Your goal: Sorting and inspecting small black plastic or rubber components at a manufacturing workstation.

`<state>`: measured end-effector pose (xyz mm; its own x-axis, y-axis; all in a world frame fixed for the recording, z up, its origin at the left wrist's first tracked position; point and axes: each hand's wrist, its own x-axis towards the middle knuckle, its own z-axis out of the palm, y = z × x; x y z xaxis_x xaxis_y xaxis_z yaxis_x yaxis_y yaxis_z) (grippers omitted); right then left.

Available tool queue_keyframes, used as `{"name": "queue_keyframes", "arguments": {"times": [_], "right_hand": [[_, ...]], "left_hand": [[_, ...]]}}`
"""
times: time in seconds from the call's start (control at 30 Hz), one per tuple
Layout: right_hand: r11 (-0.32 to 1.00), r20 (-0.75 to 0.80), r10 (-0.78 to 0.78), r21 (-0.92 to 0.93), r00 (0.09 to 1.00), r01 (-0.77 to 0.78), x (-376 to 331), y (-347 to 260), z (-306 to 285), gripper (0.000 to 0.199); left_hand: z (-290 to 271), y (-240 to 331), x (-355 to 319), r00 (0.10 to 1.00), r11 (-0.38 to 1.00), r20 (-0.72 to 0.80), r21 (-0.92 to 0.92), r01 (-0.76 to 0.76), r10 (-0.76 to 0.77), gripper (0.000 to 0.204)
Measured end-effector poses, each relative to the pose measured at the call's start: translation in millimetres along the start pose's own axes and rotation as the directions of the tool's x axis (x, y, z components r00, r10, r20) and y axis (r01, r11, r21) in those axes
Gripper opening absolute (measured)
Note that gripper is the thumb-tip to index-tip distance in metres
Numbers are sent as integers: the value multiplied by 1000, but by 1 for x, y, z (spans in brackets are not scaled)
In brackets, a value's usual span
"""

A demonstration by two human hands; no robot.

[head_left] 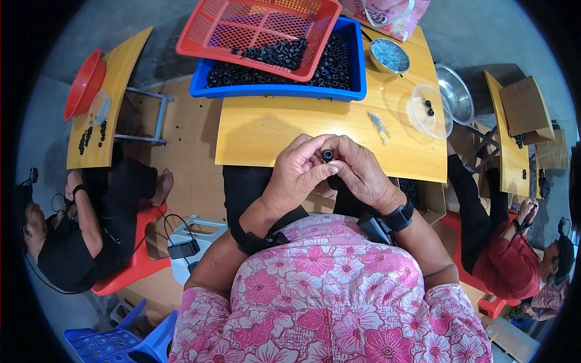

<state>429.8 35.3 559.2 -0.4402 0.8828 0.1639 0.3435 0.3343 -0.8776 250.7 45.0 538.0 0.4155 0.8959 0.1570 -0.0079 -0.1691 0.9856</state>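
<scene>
Just off the near edge of the yellow table, my left hand (295, 172) and my right hand (365, 175) meet fingertip to fingertip. Between them they pinch a small black wheel-like part (327, 155) with a hole in its middle. Both hands are closed, and their fingers hide most of what lies behind it. To the right, a little heap of tiny clear or silvery pieces (379, 126) lies on the tabletop. Beyond that, a round clear plastic dish (419, 124) holds a few similar black parts (429, 107).
A red mesh basket (192, 37) of black parts rests tilted on a blue tray (278, 92) full of more. A metal bowl (396, 70) of tiny pieces and a pink bag (393, 24) stand at the back right. People work at side tables (91, 154) left and right (511, 163).
</scene>
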Motion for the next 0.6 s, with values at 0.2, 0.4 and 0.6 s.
{"name": "queue_keyframes", "arguments": {"times": [0.2,0.4,0.6], "right_hand": [[998,-72,-66,-17,995,65,-3,7,8,22],[692,106,239,679,965,-246,-1,8,11,27],[294,182,290,917,940,-269,-6,18,11,33]], "left_hand": [[0,-3,-1,1000,1000,-9,-19,-13,13,49],[1,2,-4,993,961,-21,-256,108,-117,41],[2,-5,8,988,994,-127,65,-83,91,24]]}}
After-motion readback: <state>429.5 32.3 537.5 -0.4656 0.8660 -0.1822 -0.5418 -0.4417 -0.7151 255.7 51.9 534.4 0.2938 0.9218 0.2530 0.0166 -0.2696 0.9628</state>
